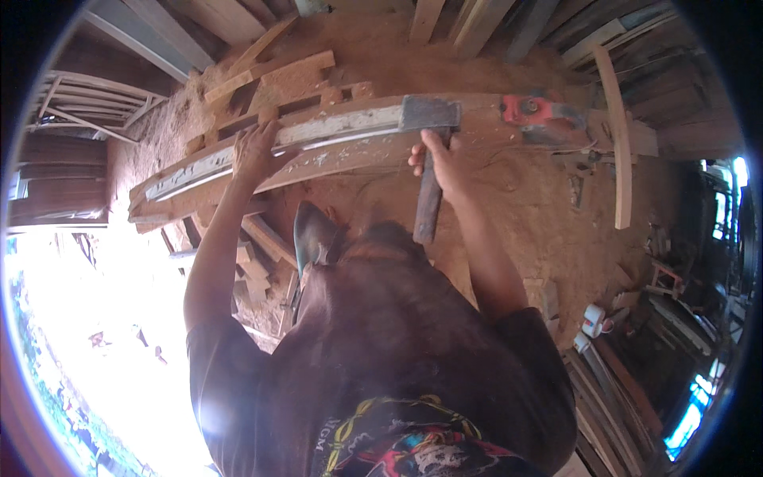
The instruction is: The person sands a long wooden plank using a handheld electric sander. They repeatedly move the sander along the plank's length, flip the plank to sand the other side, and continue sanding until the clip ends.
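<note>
A long, narrow wooden strip [342, 126] with a pale, worn face lies along a thick wooden beam [481, 135] in front of me. My left hand [256, 155] grips across the strip left of centre, its fingers over the far side and the thumb toward me. Farther right, my right hand [445, 163] is closed round the upper handle of a hammer [427, 191] with a blocky grey head. That head rests on or just above the strip's right end; I cannot tell which. Pale chips are scattered on the beam by the strip.
A red power tool [534, 110] sits on the beam's right part. Beside it, a narrow slat [613, 135] lies across the beam's end. Notched wood pieces [274, 87] lie beyond the beam. Stacked boards [612, 397] and a white container [594, 319] are at lower right.
</note>
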Demonstrator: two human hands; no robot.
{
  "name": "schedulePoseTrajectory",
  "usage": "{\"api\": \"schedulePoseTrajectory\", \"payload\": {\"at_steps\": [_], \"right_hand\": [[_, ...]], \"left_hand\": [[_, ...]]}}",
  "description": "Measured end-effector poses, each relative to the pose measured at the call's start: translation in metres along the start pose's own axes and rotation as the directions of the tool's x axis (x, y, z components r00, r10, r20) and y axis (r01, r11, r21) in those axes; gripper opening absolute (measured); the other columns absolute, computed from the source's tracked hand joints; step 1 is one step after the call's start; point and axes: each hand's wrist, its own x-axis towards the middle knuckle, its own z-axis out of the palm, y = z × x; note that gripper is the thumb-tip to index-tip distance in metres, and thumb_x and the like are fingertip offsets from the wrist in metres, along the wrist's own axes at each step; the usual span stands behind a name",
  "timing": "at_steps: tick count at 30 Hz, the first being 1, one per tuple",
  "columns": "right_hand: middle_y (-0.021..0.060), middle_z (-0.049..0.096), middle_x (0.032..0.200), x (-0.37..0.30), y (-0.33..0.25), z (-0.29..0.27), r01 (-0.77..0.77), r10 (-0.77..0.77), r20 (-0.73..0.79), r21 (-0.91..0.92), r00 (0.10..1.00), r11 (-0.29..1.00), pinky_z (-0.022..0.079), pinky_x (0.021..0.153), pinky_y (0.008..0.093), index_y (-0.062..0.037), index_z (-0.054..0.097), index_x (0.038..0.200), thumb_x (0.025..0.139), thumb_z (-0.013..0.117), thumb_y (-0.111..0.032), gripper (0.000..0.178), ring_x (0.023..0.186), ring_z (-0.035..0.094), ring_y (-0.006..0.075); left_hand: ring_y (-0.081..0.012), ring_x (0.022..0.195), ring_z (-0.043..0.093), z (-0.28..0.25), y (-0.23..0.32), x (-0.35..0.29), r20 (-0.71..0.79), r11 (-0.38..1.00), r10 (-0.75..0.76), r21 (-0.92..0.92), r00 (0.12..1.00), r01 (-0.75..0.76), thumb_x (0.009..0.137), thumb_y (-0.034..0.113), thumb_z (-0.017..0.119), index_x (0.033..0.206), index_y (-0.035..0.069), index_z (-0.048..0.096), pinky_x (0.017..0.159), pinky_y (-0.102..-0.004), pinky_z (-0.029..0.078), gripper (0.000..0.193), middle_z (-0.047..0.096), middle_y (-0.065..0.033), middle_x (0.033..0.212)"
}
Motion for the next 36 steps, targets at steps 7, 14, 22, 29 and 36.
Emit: {"api": "schedulePoseTrajectory", "payload": {"at_steps": [7,14,22,29,36], "right_hand": [[0.0007,0.052,0.076,-0.019,-0.034,0.044,0.18,-0.201,-0.157,-0.141,0.967,0.973,0.05,0.051,0.0308,-0.005,0.054,0.101,0.107,0.066,-0.025,0.024,0.06,0.058,0.0112],[0.0003,0.056,0.076,-0.018,-0.032,0.074,-0.034,0.052,0.045,-0.342,0.998,0.939,0.049,0.048,0.0301,-0.0054,0.054,0.101,0.107,0.064,-0.022,0.021,0.056,0.056,0.01],[0.0034,0.062,0.074,-0.016,0.007,0.09,-0.111,-0.012,-0.228,-0.521,0.974,0.846,0.051,0.049,0.031,-0.0007,0.059,0.103,0.108,0.063,-0.031,0.03,0.056,0.061,0.0132],[0.0119,0.069,0.082,-0.018,0.052,0.163,0.233,-0.232,0.155,-0.902,0.96,0.363,0.058,0.064,0.0418,0.0022,0.066,0.109,0.106,0.061,-0.041,0.044,0.068,0.071,0.023],[0.0298,0.074,0.11,-0.012,-0.035,0.039,-0.198,-0.333,-0.289,-0.939,0.897,0.281,0.056,0.092,0.0539,0.0019,0.07,0.122,0.106,0.059,-0.035,0.042,0.108,0.072,0.0455]], "left_hand": [[-0.0346,0.134,0.063,-0.011,-0.079,-0.024,0.1,0.997,-0.044,-0.058,0.994,0.05,0.087,0.075,0.072,0.141,0.016,0.061,0.114,-0.0562,0.044,0.081,0.07,-0.0137,0.139],[-0.0386,0.115,0.07,-0.015,-0.078,-0.035,0.112,0.995,-0.076,-0.054,0.991,0.083,0.086,0.07,0.075,0.123,0.011,0.067,0.095,-0.0511,0.055,0.07,0.074,-0.015,0.12],[-0.0377,0.11,0.072,-0.008,-0.079,-0.028,0.03,0.998,0.006,-0.059,1.0,-0.004,0.086,0.076,0.071,0.118,0.008,0.065,0.094,-0.0503,0.056,0.075,0.075,-0.0146,0.114],[-0.0368,0.109,0.072,-0.011,-0.078,-0.019,0.004,0.995,0.037,-0.09,0.999,-0.037,0.087,0.075,0.07,0.115,0.009,0.068,0.093,-0.0505,0.056,0.071,0.076,-0.0166,0.111],[-0.0341,0.109,0.074,-0.01,-0.077,-0.032,0.054,0.997,0.013,-0.076,0.998,-0.009,0.088,0.077,0.064,0.117,0.012,0.065,0.097,-0.0511,0.055,0.071,0.076,-0.0113,0.113]]}}
